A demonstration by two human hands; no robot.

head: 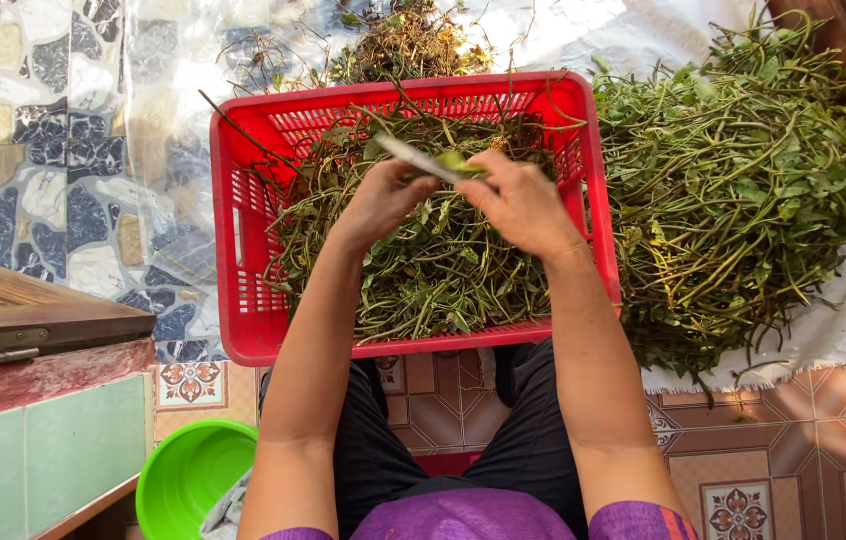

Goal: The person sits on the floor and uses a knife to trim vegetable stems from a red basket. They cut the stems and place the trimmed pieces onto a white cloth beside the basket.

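Left hand [383,200] closed around a thin pale knife [418,160], blade pointing up and left. Right hand [518,200] pinching a small green leaf stem [458,163], touching the blade. Both held right over the red basket [243,250], likely so cut bits drop onto the greens inside. Big pile of leafy stems [733,190] lying just beside on a white cloth [823,340], close for grabbing. Green bowl [188,475] down by the knee, partly cut off. Fingertips mostly hidden. Knife handle hard to see.

I see sunlit patterned floor tiles [803,470], a stone-mosaic floor [33,150], and a wooden-topped green cabinet [43,440] at left.
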